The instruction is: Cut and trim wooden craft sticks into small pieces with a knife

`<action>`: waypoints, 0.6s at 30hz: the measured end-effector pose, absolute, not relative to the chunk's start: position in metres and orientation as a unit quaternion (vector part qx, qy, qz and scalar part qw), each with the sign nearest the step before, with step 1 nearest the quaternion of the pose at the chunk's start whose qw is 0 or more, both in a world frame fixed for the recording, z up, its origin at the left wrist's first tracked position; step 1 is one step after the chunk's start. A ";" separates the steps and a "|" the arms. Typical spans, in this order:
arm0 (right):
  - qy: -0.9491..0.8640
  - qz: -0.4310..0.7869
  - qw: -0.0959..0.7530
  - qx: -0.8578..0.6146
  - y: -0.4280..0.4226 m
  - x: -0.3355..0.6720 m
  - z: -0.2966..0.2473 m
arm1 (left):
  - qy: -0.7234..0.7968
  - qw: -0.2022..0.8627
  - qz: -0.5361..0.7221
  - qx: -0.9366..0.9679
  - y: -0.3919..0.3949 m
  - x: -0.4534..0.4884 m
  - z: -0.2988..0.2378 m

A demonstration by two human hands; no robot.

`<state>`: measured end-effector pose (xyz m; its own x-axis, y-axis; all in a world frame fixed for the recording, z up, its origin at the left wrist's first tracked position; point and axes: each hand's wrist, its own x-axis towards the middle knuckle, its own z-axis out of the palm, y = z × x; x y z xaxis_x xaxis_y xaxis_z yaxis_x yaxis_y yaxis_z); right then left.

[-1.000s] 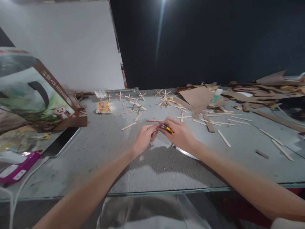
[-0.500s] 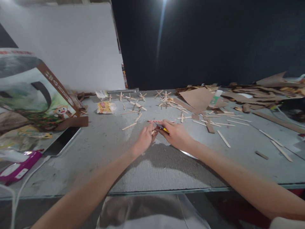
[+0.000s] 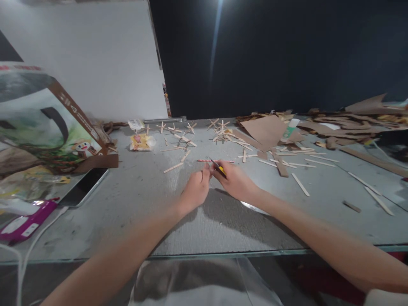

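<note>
My left hand (image 3: pixel 196 187) rests on the grey table (image 3: pixel 134 199) with fingers curled, its fingertips beside a thin red stick (image 3: pixel 207 160) that lies flat just beyond it. Whether those fingers pinch anything is hidden. My right hand (image 3: pixel 234 178) is closed on a small yellow-handled cutter (image 3: pixel 219 169), its tip pointing at the red stick. The two hands almost touch.
Several loose wooden sticks (image 3: pixel 178 144) and stick crosses lie beyond the hands. Brown cardboard scraps (image 3: pixel 264 129) and a glue tube (image 3: pixel 288 129) sit at the right. A printed box (image 3: pixel 47 123), a phone (image 3: pixel 84 187), a purple packet (image 3: pixel 24 223) and a cable occupy the left.
The red stick went from held between both hands to lying on the table. My left hand lowered and curled beside it; my right hand kept the cutter.
</note>
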<state>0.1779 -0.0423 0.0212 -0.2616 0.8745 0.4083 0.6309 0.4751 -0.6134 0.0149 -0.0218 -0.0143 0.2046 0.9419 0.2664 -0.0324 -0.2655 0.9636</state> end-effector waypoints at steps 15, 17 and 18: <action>-0.727 0.162 0.463 -0.481 -0.053 0.162 0.008 | 0.391 0.441 0.501 0.634 -0.038 0.023 -0.001; -0.727 0.156 0.459 -0.486 -0.052 0.161 0.006 | 0.392 0.460 0.499 0.621 -0.037 0.024 0.000; -0.728 0.155 0.456 -0.488 -0.051 0.162 0.005 | 0.392 0.469 0.498 0.615 -0.037 0.025 0.000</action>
<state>0.1615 -0.0512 0.0050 -0.1077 0.8518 0.5128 0.5681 0.4760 -0.6713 0.0251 -0.0371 0.0000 0.1962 0.9494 0.2451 0.0140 -0.2527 0.9674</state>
